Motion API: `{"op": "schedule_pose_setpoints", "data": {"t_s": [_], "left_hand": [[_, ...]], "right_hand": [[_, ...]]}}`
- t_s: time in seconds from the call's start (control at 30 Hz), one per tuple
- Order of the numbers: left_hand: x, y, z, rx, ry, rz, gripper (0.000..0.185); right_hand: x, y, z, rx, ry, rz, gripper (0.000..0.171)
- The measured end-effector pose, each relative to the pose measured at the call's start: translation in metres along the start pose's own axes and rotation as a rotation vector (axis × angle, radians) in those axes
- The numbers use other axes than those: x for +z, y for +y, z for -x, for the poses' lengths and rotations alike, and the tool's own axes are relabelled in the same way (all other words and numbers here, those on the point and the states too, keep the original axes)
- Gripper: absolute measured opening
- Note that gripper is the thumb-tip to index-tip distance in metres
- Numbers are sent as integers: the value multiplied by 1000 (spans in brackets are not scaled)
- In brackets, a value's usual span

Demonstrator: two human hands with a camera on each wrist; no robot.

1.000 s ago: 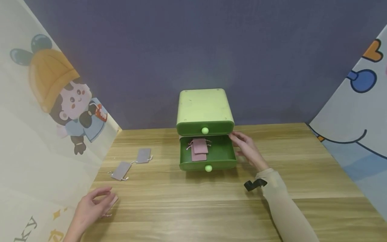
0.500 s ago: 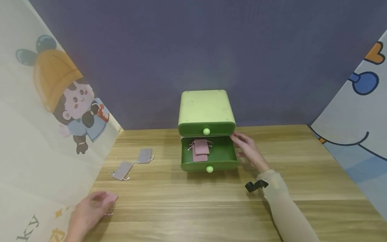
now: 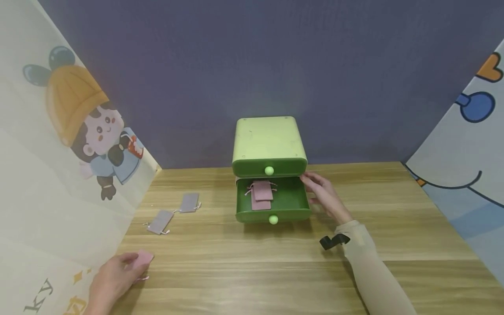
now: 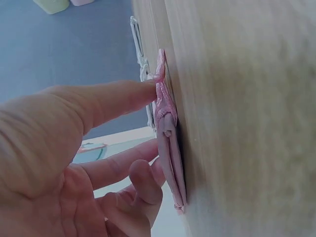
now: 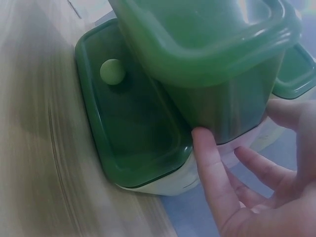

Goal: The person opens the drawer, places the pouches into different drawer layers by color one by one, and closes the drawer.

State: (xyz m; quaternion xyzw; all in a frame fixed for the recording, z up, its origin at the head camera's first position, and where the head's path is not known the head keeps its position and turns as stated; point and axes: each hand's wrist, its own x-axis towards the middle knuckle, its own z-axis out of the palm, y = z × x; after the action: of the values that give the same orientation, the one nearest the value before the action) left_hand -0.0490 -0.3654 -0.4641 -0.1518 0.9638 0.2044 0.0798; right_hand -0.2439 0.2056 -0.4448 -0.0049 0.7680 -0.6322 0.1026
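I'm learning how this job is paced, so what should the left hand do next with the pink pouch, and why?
I'd probably have the left hand close more firmly on the pink pouch and raise it slightly. Thumb and fingers touch it, it sits low at the table, and the open drawer holds two similar pouches with bare floor beside them.

Change is recorded at the left grip (image 3: 114, 275). Its fingertips sit lower and drawn back slightly towards the wrist compared with one second earlier, when they arch over the pink pouch (image 3: 144, 257). The upper part of that pouch, then largely covered by the hand, now shows beyond and between the fingers and thumb. The head view is also shifted slightly, placing the scene a little further right.
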Motion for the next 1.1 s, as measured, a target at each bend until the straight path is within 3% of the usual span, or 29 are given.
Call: {"op": "schedule_pose_setpoints", "data": {"t_s": [0.27,0.63,0.87,1.1], "left_hand": [[-1,3,2,-14,1,19,80],[1,1,-2,-4,-23,99,68],[2,3,2,50,51,122,64],[-2,11,4,54,89,133,61]], "right_hand": [[0,-1,-1,8,-2,6,78],[0,-1,-1,0,2,-3,76],[1,-2,0,2,3,-5,76],[0,-3,2,6,1,2,76]]}}
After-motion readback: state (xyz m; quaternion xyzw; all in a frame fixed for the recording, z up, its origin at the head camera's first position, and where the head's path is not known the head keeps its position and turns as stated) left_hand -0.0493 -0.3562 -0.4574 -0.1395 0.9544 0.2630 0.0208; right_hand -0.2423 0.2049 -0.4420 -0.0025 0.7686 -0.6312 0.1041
